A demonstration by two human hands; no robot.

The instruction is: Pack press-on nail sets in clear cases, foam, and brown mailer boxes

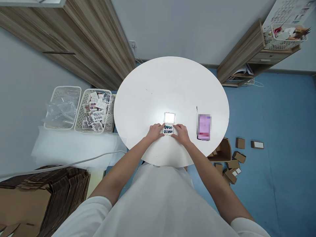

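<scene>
A small clear plastic case (169, 123) lies open on the round white table (170, 82), its lid folded back away from me. Its near half holds several dark nail tips. My left hand (155, 131) rests on the table and grips the case's left edge with curled fingers. My right hand (181, 132) grips the case's right edge the same way. Both forearms reach in from below.
A blurred pink rectangle (204, 127) lies on the table right of my hands. Left of the table stand two white baskets, one with clear bags (63, 107), one with packed nail sets (95, 110). Flat cardboard (41, 194) is stacked lower left; small brown boxes (230, 161) litter the blue floor.
</scene>
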